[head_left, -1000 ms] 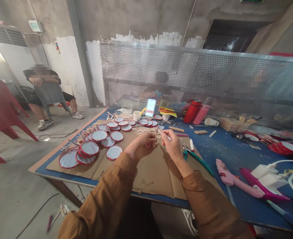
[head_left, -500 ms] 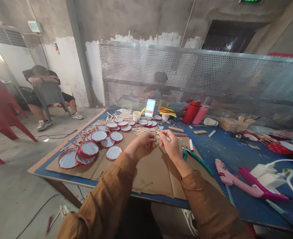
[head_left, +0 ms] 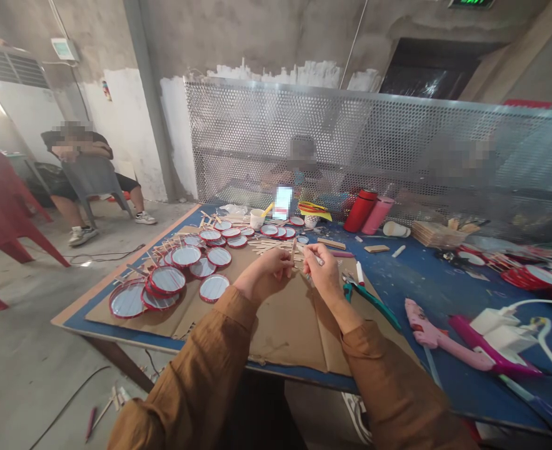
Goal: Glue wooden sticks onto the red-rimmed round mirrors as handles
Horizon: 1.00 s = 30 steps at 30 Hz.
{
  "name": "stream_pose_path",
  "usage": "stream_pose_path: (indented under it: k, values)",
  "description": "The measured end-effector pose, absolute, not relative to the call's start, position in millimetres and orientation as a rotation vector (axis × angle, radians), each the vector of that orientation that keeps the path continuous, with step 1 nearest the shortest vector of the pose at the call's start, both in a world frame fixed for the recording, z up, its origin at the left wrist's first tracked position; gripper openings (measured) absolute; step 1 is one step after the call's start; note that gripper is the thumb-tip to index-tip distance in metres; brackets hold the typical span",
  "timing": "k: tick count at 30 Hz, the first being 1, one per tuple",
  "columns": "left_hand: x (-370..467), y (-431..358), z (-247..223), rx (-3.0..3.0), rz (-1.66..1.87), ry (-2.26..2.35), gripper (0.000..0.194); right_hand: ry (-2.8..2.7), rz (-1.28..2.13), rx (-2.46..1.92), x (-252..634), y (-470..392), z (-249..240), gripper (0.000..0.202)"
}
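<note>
My left hand is closed, its thumb and fingers pinching a thin wooden stick upright over the cardboard. Just to its right, my right hand is closed around a slim white pen-like thing. Its tip points left toward the stick; I cannot tell whether they touch. Behind my hands lie several loose flat wooden sticks. Left of them are round discs with red rims, several stacked and some with sticks attached.
Teal-handled pliers and a pink glue gun lie to the right, near a power strip with white chargers. A lit phone, paper cups and a red bottle stand before a perforated metal screen. A person sits at far left.
My right hand has shifted slightly right, away from the stick, with the white pen-like thing still in it. My left hand stays in place with the stick.
</note>
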<state>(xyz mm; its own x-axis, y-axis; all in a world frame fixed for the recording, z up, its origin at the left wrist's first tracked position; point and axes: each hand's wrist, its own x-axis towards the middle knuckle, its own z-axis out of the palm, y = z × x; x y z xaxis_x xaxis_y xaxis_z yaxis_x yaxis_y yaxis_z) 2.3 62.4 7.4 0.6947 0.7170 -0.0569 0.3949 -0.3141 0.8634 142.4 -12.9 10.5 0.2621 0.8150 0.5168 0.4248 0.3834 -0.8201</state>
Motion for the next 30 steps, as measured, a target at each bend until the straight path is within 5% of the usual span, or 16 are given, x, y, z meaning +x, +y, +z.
stream_pose_path:
  k: [30]
  values:
    - [0.6, 64.1, 6.6, 1.929, 0.419, 0.827, 0.014, -1.327, 0.428, -1.210, 138.7, -13.6, 11.1, 0.029]
